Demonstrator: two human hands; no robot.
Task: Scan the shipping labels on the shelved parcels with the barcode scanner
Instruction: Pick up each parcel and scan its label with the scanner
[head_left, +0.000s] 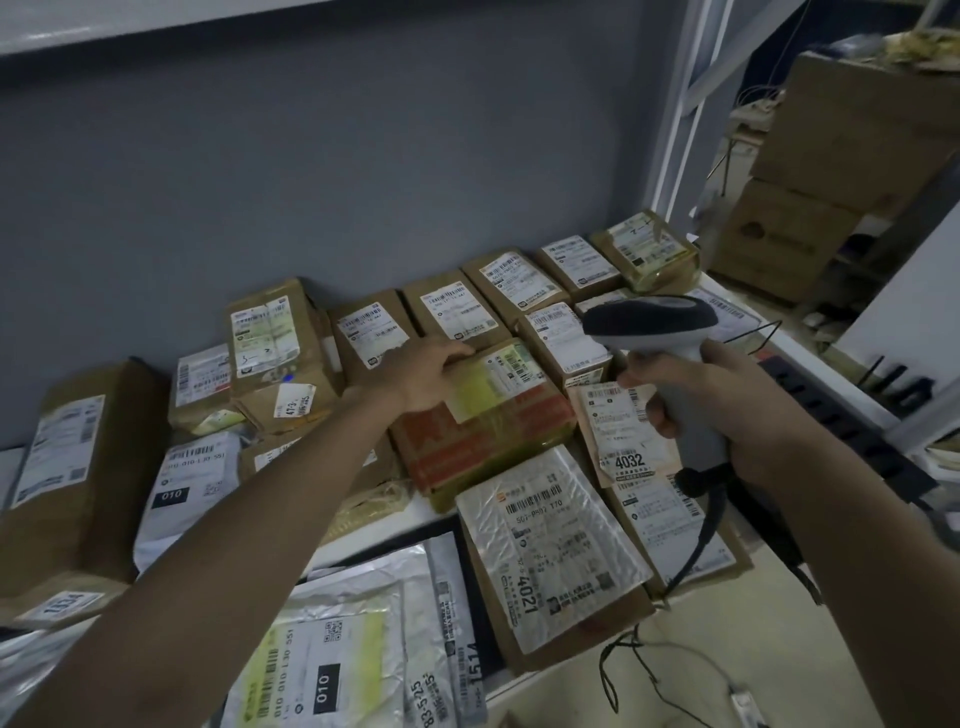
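Observation:
Many brown cardboard parcels with white shipping labels lie flat on a white shelf against a grey wall. My left hand reaches to the middle and grips the far edge of a red-printed carton with a green-yellow label. My right hand holds the grey handle of a barcode scanner; its dark head points left, above the labelled parcels at the right. The scanner's black cable hangs down toward the lower shelf.
Grey plastic mailers and a flat parcel marked 4021 lie on the near shelf level. A long carton sits at the left. Large stacked boxes stand beyond the white shelf post at the right. A black power strip lies at the right edge.

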